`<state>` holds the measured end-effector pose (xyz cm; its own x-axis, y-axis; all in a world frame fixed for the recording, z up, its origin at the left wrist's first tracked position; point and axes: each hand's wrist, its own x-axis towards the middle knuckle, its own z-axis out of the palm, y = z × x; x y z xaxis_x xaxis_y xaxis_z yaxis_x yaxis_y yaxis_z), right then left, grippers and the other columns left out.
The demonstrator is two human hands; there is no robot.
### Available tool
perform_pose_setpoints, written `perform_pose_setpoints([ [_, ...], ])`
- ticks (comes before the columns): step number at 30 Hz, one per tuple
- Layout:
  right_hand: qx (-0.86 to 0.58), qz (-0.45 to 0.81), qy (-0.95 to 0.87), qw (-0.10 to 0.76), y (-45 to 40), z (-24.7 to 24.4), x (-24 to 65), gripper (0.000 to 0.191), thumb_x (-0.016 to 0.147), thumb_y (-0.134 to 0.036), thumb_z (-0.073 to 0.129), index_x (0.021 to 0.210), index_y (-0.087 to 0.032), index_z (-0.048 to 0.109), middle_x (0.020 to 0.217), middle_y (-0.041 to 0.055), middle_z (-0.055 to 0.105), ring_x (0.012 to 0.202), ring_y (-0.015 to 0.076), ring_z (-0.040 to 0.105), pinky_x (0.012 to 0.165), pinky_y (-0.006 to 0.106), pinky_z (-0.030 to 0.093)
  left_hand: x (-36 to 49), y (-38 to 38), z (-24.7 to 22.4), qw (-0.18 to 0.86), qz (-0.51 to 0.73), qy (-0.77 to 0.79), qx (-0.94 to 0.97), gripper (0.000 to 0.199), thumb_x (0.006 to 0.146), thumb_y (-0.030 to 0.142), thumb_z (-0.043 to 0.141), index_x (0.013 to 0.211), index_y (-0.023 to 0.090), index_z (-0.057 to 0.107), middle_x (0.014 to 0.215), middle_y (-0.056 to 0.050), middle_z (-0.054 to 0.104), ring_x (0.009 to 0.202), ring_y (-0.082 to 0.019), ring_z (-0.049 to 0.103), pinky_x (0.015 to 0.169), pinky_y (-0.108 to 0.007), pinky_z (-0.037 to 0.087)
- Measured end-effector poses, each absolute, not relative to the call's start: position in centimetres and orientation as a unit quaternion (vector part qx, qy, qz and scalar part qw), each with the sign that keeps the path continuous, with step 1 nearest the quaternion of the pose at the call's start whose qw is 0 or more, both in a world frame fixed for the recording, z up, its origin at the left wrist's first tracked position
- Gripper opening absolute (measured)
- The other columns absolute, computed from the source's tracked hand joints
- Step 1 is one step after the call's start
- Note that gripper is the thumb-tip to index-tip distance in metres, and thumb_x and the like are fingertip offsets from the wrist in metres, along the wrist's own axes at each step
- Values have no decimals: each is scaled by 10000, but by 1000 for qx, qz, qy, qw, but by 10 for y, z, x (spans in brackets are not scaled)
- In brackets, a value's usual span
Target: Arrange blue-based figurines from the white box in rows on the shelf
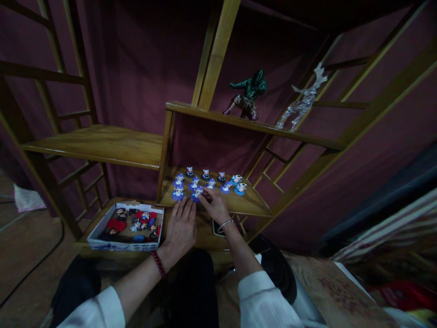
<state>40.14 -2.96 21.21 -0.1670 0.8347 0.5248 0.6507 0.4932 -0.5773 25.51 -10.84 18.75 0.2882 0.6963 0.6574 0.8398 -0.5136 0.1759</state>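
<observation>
My right hand (215, 206), with a silver bangle at the wrist, has its fingertips closed on a small purple-and-white figurine (197, 194) in the front row of the lower shelf (235, 206). Beside it, my left hand (181, 224) lies with fingers stretched out over the shelf's front edge, just below the figurines; a red bead bracelet circles that wrist. Another purple figurine (178, 192) stands left of the held one. Behind are more purple figurines, several with dark bases (205, 175) in the back row, and blue-based ones (240, 188) at the right.
An open shallow box (99, 240) with several jumbled red, blue and black figurines sits at lower left. On the upper shelf (211, 116) stand a green-hooded figure (251, 93) and a clear figure (305, 100). A dark phone-like object (218, 228) lies below the right wrist.
</observation>
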Motion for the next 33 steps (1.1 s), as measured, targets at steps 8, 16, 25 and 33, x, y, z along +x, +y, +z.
perform_pose_setpoints([
  [8,-497,92,-764,400,-33,215,400,265,764,-327,560,1001,-214,596,877,43,645,778,160,609,737,302,512,259,-110,191,88,-347,-501,-788,517,741,173,433,1240,40,414,1293,-178,445,1292,-289,244,1049,-473,224],
  [16,-498,83,-769,392,-32,215,401,261,767,-336,556,985,-198,599,870,46,646,758,156,604,728,295,504,264,-110,190,94,-349,-511,-780,526,734,191,443,1238,41,417,1291,-186,442,1297,-309,218,1046,-499,202],
  [25,-499,87,-775,378,-31,216,399,242,768,-338,559,965,-204,600,844,37,645,742,150,598,696,271,497,262,-110,188,107,-325,-513,-787,521,744,196,446,1236,30,418,1285,-189,444,1283,-303,252,1048,-479,202],
  [33,-491,90,-774,390,-31,213,401,244,760,-329,569,963,-199,604,843,35,642,755,146,594,708,264,492,260,-109,187,126,-310,-505,-795,511,762,197,428,1250,49,411,1298,-175,436,1292,-292,232,1044,-489,205],
])
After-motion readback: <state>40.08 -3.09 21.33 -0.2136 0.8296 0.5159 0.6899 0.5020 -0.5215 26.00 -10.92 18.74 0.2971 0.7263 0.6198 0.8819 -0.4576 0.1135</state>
